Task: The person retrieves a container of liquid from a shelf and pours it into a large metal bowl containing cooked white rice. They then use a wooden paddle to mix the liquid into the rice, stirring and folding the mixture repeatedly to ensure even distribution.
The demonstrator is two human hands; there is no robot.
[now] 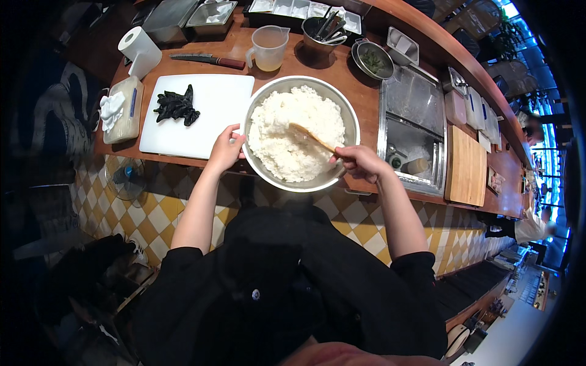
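A large metal bowl (352, 114) full of white cooked rice (284, 114) sits at the front edge of the wooden counter. My left hand (227, 148) grips its rim at the left side. In my right hand (359, 161) is the handle of a wooden spoon or paddle (316, 138), whose head rests on the rice. Left of the bowl lies a white cutting board (219, 100) with a crumpled black glove or cloth-like item (176, 106) on it.
Behind the board lies a knife (206, 59), beside a plastic measuring jug (270, 48) with yellowish liquid. A paper towel roll (142, 52) stands back left. To the right are a strainer of greens (375, 61), a metal-framed cold well (409, 183) and a wooden board (466, 167). Other people are at far right.
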